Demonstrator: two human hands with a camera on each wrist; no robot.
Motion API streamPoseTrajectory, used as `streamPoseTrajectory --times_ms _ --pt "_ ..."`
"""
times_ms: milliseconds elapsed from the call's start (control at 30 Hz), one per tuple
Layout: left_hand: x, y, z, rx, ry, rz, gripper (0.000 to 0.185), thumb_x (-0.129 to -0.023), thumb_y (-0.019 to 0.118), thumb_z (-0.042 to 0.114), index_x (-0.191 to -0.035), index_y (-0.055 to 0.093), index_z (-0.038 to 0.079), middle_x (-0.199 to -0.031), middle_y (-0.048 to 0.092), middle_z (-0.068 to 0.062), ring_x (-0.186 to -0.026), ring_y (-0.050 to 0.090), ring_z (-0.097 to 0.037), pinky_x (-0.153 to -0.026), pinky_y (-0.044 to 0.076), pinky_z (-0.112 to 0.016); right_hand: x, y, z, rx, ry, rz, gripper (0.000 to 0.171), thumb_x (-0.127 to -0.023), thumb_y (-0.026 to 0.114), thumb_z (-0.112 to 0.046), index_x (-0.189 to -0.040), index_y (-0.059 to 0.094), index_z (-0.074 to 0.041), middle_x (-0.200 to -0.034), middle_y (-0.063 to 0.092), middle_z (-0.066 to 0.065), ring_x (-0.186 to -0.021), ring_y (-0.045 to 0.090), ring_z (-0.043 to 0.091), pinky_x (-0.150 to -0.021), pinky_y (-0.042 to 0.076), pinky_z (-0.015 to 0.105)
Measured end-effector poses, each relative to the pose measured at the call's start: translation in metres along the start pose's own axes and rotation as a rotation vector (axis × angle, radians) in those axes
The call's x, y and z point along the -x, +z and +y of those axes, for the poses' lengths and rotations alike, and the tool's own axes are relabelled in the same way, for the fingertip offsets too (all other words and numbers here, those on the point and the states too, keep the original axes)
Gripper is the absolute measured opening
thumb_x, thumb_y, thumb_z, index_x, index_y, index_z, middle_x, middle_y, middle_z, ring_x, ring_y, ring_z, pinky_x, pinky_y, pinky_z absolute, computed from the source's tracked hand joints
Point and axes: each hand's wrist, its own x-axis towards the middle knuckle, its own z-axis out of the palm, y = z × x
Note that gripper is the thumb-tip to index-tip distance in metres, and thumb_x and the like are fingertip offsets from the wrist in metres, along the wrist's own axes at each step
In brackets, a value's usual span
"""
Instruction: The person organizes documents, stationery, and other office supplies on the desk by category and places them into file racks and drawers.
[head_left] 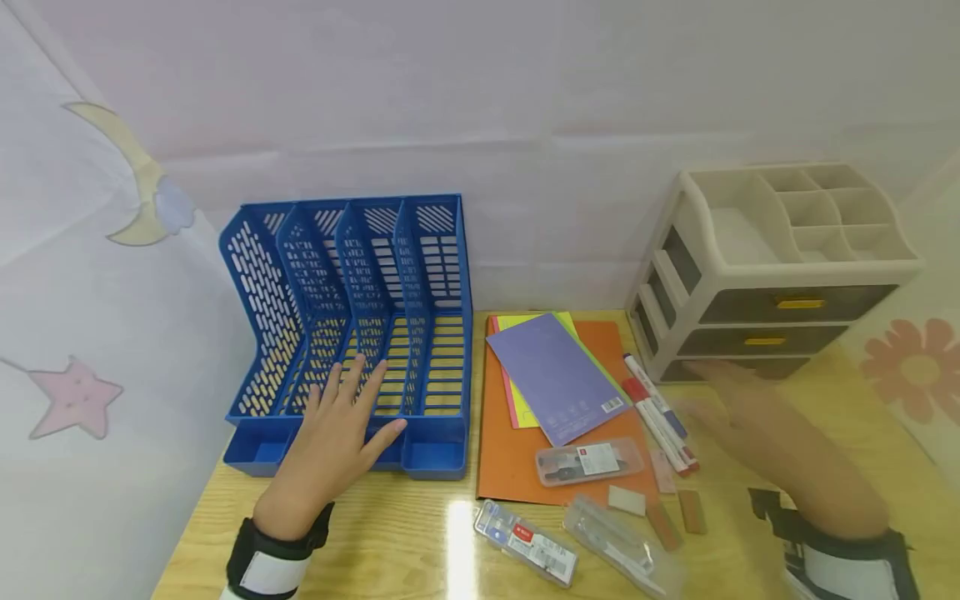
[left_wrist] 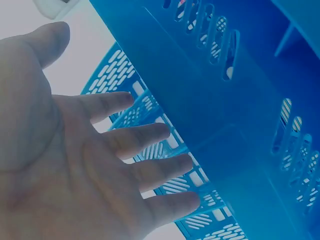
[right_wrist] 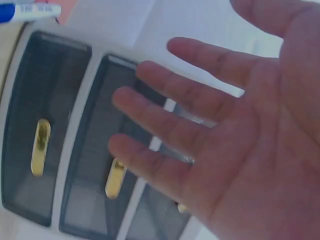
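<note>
My left hand, fingers spread, is over the front of a blue slotted file rack. In the left wrist view the palm shows with nothing in it, near the blue plastic; whether the fingertips touch cannot be told. Blurred in the head view, my right hand is in front of a cream desktop drawer unit with dark drawers and yellow handles. The right wrist view shows its fingers apart, holding nothing.
Between them lie an orange folder, a purple notebook on other booklets, several markers, a compass case, two more clear cases, a white eraser and small brown blocks. A white cloth wall stands behind.
</note>
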Motion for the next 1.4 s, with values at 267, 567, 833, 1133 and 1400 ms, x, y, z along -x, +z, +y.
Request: streamPoseTrajectory --times_ms 267,567,833,1133,1400 --pt "-0.005 -0.010 0.009 -0.030 0.149 0.091 0.079 -0.100 0.060 0.055 -0.163 0.033 0.013 -0.166 0.030 -0.023 -0.148 0.035 -0.052 -0.114 0.034 -0.072 -0.025 0.009 -0.029 0.007 -0.015 -0.041 0.054 -0.104 0.061 -0.031 -0.144 0.052 0.004 -0.143 0.056 0.030 -0.132 0.051 0.052 -0.107 0.040 0.070" --pt "-0.019 -0.024 0.033 -0.070 0.284 0.183 0.075 -0.100 0.061 0.051 -0.158 0.042 0.008 -0.160 0.041 -0.023 -0.143 0.046 -0.046 -0.115 0.041 -0.063 -0.058 0.037 -0.038 -0.050 -0.108 -0.035 0.046 -0.100 0.066 -0.016 -0.138 0.055 0.008 -0.137 0.060 0.030 -0.129 0.056 0.049 -0.108 0.045 0.065" --pt "-0.025 -0.020 0.064 -0.082 0.359 0.196 0.068 -0.100 0.064 0.048 -0.153 0.048 0.009 -0.157 0.046 -0.023 -0.141 0.049 -0.045 -0.113 0.045 -0.059 -0.082 0.065 -0.034 -0.052 -0.090 -0.148 0.048 -0.100 0.066 -0.018 -0.133 0.055 0.015 -0.122 0.067 0.031 -0.111 0.066 0.044 -0.095 0.055 0.059" --pt "-0.029 -0.013 0.103 -0.018 0.394 0.153 0.067 -0.100 0.065 0.046 -0.154 0.048 0.010 -0.159 0.044 -0.021 -0.146 0.043 -0.045 -0.114 0.040 -0.065 -0.098 0.088 -0.031 0.077 0.062 -0.267 0.064 -0.096 0.071 -0.037 -0.127 0.054 0.016 -0.108 0.067 0.030 -0.101 0.066 0.044 -0.086 0.057 0.058" --pt "-0.034 0.002 0.136 -0.044 0.418 0.041 0.064 -0.102 0.060 0.049 -0.154 0.047 0.013 -0.162 0.039 -0.019 -0.151 0.036 -0.044 -0.119 0.036 -0.061 -0.109 0.101 -0.031 0.087 0.182 -0.272 0.073 -0.089 0.079 -0.042 -0.125 0.052 0.015 -0.104 0.064 0.027 -0.098 0.064 0.042 -0.083 0.056 0.056"
